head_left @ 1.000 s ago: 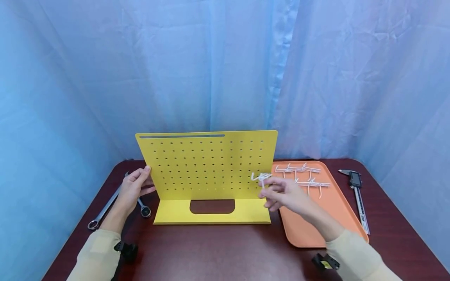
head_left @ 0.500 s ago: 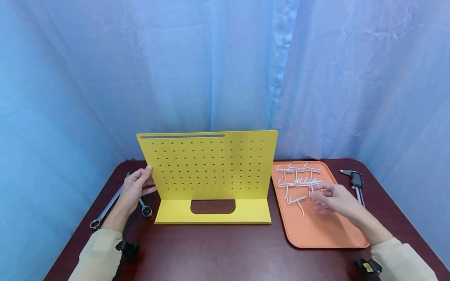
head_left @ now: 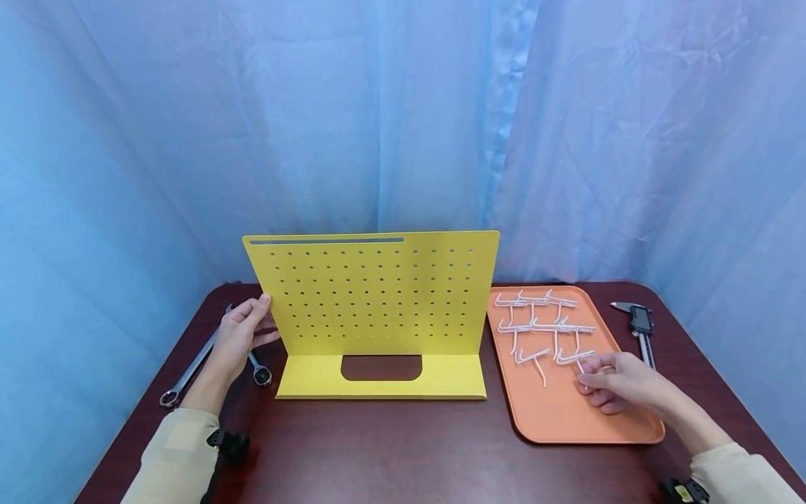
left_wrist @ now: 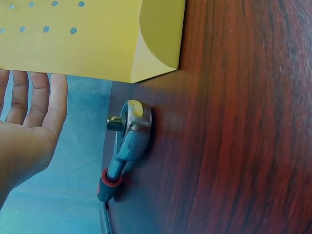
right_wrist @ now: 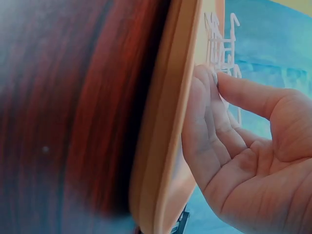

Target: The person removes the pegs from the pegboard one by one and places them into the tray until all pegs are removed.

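Note:
A yellow pegboard (head_left: 378,344) with rows of small holes stands on its bent base at the middle of the table. My left hand (head_left: 242,332) grips its left edge, thumb on the front; in the left wrist view the fingertips of the left hand (left_wrist: 29,126) are hidden by the board. Over at the right, my right hand (head_left: 620,381) pinches the stem of a white pegboard hook (head_left: 569,358) low over the orange tray (head_left: 560,423). Several similar white hooks (head_left: 532,356) lie in rows on that tray. The right wrist view shows thumb and fingertips of the right hand (right_wrist: 248,151) together.
Left of the board lie a long wrench (head_left: 189,374) and a ratchet (left_wrist: 134,134), the ratchet close to the board's base. A digital caliper (head_left: 641,323) lies right of the tray, partly behind the right hand. A blue curtain (head_left: 378,126) hangs behind the table.
My right hand has moved from the board's right side to the tray, first among the middle hooks, then toward the front with a hook. The left hand stays on the board.

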The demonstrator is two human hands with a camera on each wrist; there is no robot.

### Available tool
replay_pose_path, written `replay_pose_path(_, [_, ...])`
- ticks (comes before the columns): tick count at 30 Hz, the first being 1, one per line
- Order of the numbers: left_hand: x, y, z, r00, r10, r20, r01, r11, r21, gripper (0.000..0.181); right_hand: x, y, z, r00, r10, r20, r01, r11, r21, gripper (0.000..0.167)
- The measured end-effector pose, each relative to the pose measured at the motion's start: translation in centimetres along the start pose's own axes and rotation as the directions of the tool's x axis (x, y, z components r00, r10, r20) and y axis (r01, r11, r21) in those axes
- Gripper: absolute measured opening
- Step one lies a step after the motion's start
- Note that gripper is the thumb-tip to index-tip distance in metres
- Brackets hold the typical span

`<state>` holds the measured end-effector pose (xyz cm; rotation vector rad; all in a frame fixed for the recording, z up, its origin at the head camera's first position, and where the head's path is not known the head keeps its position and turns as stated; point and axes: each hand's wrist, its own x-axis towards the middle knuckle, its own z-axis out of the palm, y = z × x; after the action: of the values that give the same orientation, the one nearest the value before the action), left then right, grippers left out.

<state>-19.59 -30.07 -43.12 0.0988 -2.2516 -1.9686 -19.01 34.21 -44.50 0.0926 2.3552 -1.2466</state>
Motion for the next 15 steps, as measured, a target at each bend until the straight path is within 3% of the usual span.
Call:
replay_pose_path(7, [0.14,0.03,-0.04,1.0,-0.009,0.0,0.009,1.0,-0.003,0.048,-0.16,0.85,-0.15,0.999,0.002,0.044,-0.004,1.0,0.03,0.024])
replay_pose_path(15, [0.17,0.0,-0.09,1.0,-0.011,-0.004,0.011,1.0,-0.001,0.049,-0.28,1.06,-0.33,0.994,0.002,0.112,-0.012,0.996,0.086,0.036])
